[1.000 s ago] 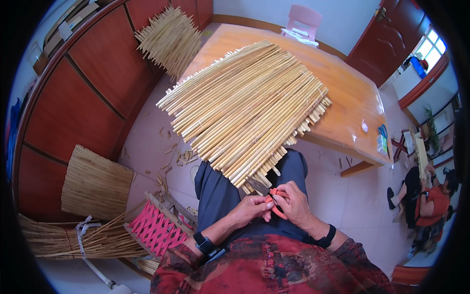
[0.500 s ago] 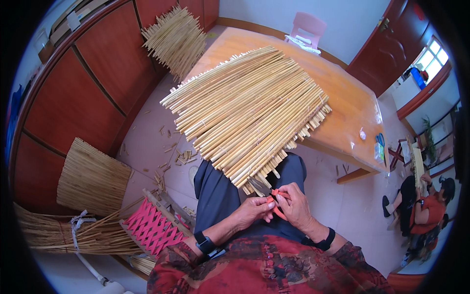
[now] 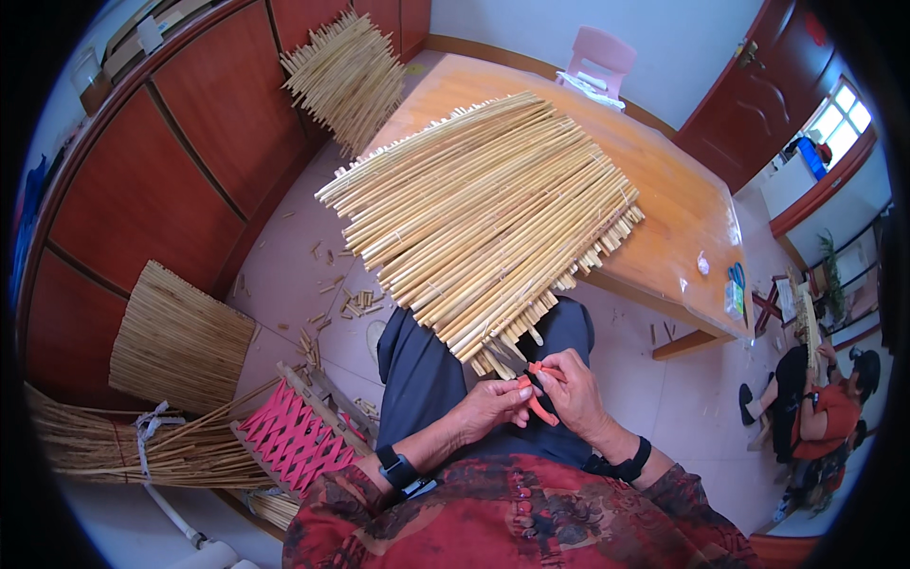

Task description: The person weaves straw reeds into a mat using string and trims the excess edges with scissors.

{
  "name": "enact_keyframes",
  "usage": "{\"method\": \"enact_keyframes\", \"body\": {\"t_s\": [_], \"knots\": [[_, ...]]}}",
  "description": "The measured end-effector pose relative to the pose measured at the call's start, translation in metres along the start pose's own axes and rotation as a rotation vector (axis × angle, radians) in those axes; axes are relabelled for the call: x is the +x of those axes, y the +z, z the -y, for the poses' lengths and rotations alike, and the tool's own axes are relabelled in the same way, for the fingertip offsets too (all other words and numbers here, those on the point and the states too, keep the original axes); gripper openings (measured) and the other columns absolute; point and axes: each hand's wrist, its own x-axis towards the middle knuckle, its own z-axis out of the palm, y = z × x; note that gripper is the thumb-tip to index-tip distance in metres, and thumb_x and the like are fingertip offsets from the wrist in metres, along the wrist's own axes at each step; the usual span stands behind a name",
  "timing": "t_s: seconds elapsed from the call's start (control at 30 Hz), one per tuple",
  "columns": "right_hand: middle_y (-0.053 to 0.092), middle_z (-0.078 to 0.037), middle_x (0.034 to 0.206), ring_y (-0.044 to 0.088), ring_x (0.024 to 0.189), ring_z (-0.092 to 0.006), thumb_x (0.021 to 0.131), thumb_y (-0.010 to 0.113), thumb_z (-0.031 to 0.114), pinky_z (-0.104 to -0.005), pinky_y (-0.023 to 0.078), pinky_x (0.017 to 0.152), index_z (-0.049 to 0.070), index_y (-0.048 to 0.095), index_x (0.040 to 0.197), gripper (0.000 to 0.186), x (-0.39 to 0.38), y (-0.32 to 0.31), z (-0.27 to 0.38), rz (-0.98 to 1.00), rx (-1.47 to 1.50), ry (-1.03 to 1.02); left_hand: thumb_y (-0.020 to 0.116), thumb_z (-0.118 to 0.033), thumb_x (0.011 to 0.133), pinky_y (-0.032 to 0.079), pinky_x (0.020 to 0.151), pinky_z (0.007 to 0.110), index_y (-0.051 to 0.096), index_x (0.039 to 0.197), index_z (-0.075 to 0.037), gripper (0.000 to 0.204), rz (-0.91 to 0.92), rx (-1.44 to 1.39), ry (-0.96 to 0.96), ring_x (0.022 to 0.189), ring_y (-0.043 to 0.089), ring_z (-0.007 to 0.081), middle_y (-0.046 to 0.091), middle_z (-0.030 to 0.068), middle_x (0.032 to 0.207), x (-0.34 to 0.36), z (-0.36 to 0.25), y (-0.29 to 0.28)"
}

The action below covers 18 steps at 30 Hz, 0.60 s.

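Observation:
A pair of pliers with orange handles (image 3: 544, 412) is held low over my lap. My right hand (image 3: 576, 391) is closed around them, and my left hand (image 3: 485, 410) pinches at the orange grip near the pivot. The dark jaws point up and left to the near corner of a mat of pale reed stalks (image 3: 483, 223), overlapping the stalk ends; whether they grip anything cannot be made out. That mat lies across the table (image 3: 664, 213) and reaches over my knees. Thin cross ties run over its stalks, which end unevenly along the right side.
Red-brown cabinets (image 3: 142, 171) line the left. A finished-looking mat (image 3: 175, 337), a tied stalk bundle (image 3: 85, 441) and a pink-strapped stool (image 3: 294, 427) stand nearby. Cut pieces (image 3: 360, 302) litter the floor. Blue scissors (image 3: 736, 275) lie at the table's right; a seated person (image 3: 829, 412) works beyond.
The view has shifted slightly. My right hand and the pliers have moved a little against the mat's near corner; both hands keep their hold.

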Motion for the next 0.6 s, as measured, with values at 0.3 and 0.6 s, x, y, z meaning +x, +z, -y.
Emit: {"method": "enact_keyframes", "body": {"t_s": [0.3, 0.6], "knots": [[0.050, -0.012, 0.091, 0.056, 0.074, -0.0228, 0.075, 0.068, 0.026, -0.0321, 0.046, 0.063, 0.002, 0.050, 0.107, 0.044, -0.001, -0.014, 0.023, 0.212, -0.104, -0.005, 0.051, -0.027, 0.091, 0.050, 0.072, 0.026, 0.057, 0.108, 0.001, 0.033, 0.020, -0.047, 0.032, 0.075, 0.059, 0.0108, 0.061, 0.0046, 0.087, -0.003, 0.003, -0.001], [0.048, -0.015, 0.090, 0.049, 0.086, -0.0329, 0.066, 0.071, 0.025, -0.0385, 0.042, 0.073, 0.003, 0.047, 0.105, 0.051, 0.007, -0.003, 0.022, 0.212, -0.380, -0.120, 0.051, -0.027, 0.091, 0.045, 0.085, 0.030, 0.055, 0.111, 0.003, 0.036, 0.037, 0.060, 0.032, 0.096, 0.056, 0.0152, 0.060, 0.0086, 0.101, -0.012, -0.001, -0.011]]}}
